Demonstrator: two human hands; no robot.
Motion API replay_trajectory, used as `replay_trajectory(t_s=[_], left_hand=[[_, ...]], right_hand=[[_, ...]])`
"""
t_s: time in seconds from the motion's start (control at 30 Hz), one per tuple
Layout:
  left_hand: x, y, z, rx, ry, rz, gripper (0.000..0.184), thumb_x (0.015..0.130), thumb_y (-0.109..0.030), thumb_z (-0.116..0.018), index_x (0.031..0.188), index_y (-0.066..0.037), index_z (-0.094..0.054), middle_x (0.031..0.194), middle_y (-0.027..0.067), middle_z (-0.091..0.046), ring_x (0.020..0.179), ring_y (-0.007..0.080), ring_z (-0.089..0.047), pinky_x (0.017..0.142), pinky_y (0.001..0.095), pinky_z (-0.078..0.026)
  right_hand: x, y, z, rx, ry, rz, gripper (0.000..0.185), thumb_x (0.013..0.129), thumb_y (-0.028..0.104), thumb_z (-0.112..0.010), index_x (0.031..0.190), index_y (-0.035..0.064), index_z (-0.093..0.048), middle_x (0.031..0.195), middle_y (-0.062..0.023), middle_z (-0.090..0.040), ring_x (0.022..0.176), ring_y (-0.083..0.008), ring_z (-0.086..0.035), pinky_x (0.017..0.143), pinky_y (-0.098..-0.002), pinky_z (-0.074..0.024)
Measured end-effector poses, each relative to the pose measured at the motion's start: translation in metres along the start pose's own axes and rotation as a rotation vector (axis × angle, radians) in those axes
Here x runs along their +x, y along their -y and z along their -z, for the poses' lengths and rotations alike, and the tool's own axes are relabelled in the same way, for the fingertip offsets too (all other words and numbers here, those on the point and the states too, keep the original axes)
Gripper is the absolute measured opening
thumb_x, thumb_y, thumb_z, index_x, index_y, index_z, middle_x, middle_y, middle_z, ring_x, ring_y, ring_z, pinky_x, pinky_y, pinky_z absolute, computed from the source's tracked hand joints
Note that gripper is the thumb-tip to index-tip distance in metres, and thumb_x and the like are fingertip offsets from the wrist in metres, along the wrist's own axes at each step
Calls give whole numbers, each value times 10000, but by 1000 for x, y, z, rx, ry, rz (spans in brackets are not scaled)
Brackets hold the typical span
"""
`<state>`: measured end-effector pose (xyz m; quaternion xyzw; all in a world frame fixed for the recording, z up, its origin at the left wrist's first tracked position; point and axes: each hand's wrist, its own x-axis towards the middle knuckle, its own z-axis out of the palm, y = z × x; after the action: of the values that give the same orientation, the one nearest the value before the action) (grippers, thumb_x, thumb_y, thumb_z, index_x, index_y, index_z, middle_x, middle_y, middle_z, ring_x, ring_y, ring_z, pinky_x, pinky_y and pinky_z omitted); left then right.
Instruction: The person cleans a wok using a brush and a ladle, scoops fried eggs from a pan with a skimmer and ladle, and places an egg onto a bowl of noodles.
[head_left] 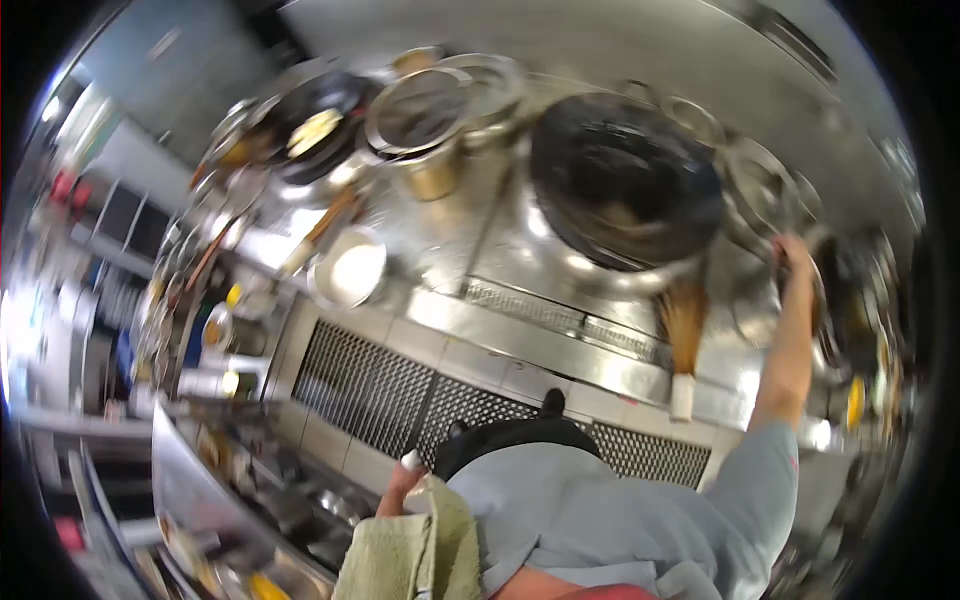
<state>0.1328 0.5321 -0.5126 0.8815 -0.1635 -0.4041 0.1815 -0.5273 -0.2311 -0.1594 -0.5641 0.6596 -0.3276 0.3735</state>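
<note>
1. Greenish towel [400, 555] hangs nearest, beside the grey shirt [610, 510].
2. Left hand [398, 484] is low, near this towel; one small white thing [412, 460] shows at its fingers, but I cannot tell if they grip it.
3. Right hand [795, 252] is beside the round metal vessel [750, 178], right of the black wok [625, 170]; blur hides its finger state.

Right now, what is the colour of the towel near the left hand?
The towel is pale olive green, best seen in the head view.
</note>
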Motion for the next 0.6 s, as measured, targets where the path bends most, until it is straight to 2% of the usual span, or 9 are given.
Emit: replay_trajectory(t_s=[0.03,0.1,0.13,0.17,0.2,0.4,0.47,0.57,0.6], left_hand=[[-19,-23,-1,167,8,51,684,708,-450,-736,1147,36,-538,1094,225,-628,1019,352,-611,830,424,-489],[-49,-58,1,196,39,74,639,714,-430,-725,1122,34,-560,1083,229,-632,1013,366,-611,828,428,-491],[-58,-67,-3,272,-3,106,588,715,-410,-724,1088,25,-589,1055,221,-645,990,356,-624,812,426,-497],[-66,-71,-1,269,9,108,559,711,-390,-731,1072,17,-600,1036,209,-651,968,345,-631,800,424,-501],[-74,-72,2,228,31,96,531,707,-369,-737,1057,9,-612,1017,197,-658,946,334,-638,787,421,-505],[-94,-47,15,16,88,98,439,671,-261,-781,1013,-19,-651,936,119,-683,838,253,-657,729,396,-516],[-75,-8,3,22,152,136,445,669,-255,-783,1020,-20,-644,921,107,-680,825,240,-652,717,389,-512],[-50,32,5,35,163,92,440,672,-243,-779,1023,-21,-633,898,92,-675,804,223,-644,697,381,-506],[-45,43,6,32,129,36,429,677,-238,-774,1018,-21,-630,891,89,-674,796,220,-642,690,379,-503]], right_hand=[[-5,14,2,224,177,13,256,792,232,-630,590,104,-540,519,-2,-499,450,-117,-475,413,-268,-356],[40,-24,1,933,-74,-21,128,813,84,-615,741,22,-529,679,-43,-536,564,-121,-504,484,-222,-410],[76,-49,24,1277,206,-84,109,875,16,-527,786,-4,-468,706,-58,-491,579,-125,-488,501,-215,-428],[106,-70,44,1582,514,-298,179,922,-7,-444,748,15,-409,681,-43,-429,555,-135,-470,499,-221,-444],[104,-67,50,1709,634,-324,194,948,12,-415,763,44,-366,687,-48,-408,551,-136,-463,500,-234,-457],[1,18,72,1948,778,-538,143,998,140,-364,879,62,-351,685,-30,-422,565,-133,-471,541,-287,-454],[-12,17,80,1986,966,-531,133,1006,175,-358,941,59,-360,692,-33,-441,577,-139,-473,540,-301,-443],[-127,87,35,2338,904,-616,208,1011,201,-347,836,92,-364,576,-9,-371,484,-145,-428,511,-295,-423],[-145,95,26,2233,899,-606,219,997,165,-347,801,71,-364,615,-23,-393,514,-151,-445,523,-295,-443]])
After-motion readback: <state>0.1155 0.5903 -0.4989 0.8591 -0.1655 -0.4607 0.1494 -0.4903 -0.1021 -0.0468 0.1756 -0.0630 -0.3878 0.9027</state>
